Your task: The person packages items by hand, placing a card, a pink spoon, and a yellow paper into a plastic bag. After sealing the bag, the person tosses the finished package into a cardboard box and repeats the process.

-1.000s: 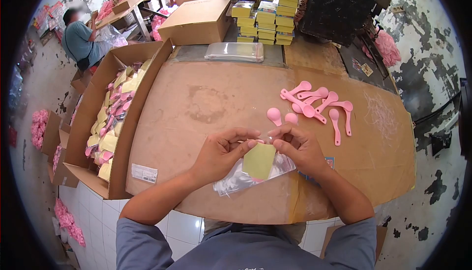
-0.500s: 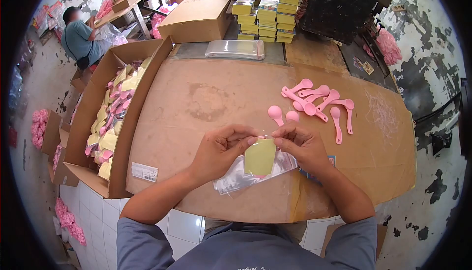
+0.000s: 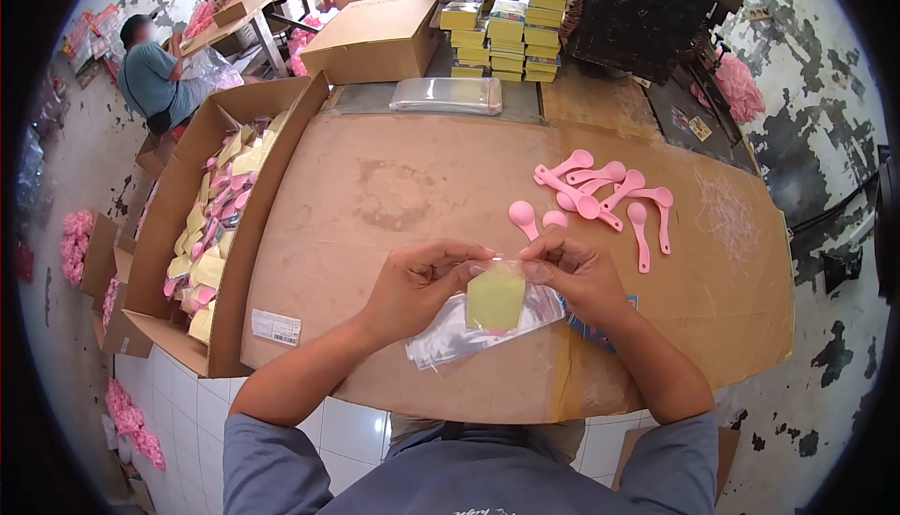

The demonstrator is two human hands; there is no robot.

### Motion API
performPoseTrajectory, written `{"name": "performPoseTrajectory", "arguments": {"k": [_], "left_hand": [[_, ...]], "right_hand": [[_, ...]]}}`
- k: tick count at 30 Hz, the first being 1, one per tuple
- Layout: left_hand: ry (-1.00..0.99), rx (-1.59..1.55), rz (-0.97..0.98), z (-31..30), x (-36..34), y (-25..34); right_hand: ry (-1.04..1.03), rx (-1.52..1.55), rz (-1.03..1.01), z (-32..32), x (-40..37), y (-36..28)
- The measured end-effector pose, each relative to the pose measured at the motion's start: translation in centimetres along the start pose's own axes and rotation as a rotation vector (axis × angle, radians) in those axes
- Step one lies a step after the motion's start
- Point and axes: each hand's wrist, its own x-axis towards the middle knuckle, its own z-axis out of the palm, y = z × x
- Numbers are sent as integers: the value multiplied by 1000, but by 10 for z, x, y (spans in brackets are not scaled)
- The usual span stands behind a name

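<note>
A cardboard-covered bench (image 3: 394, 187) fills the scene. An open carton (image 3: 169, 234) stands against its left edge, packed with yellow-carded packets of pink spoons. Beyond the far edge sit a closed brown box (image 3: 375, 37) and stacks of yellow boxes (image 3: 511, 37), and a flat bundle of clear plastic (image 3: 448, 95) lies on the bench's far edge. A second person in a grey-blue shirt (image 3: 150, 74) works at another surface past the far left corner.

Toward the right side of the bench lies a loose cluster of pink spoons (image 3: 605, 192), bowls and handles crossing one another. Two more pink spoons (image 3: 523, 218) rest apart from it, just beyond the hands.

Near the middle of the near edge, the left hand (image 3: 417, 285) and the right hand (image 3: 577, 276) meet over a small packet (image 3: 495, 298). It is a clear plastic sleeve with a square pale-yellow card showing through its face and a trace of pink at its lower edge. The packet hangs upright, tilted slightly, held just above a crumpled pile of empty clear bags (image 3: 441, 346) that lies on the bench. The fingers (image 3: 459, 254) of both hands are closed in a pinch on the packet's top edge, thumbs and forefingers pressed together at its two upper corners, with the other fingers curled in.
</note>
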Motion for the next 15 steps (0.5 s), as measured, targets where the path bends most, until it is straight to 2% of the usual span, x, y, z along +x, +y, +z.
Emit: {"name": "performPoseTrajectory", "arguments": {"k": [15], "left_hand": [[-25,-16,-25,-2,0,3]], "right_hand": [[-32,14,-20,-2,0,5]]}}
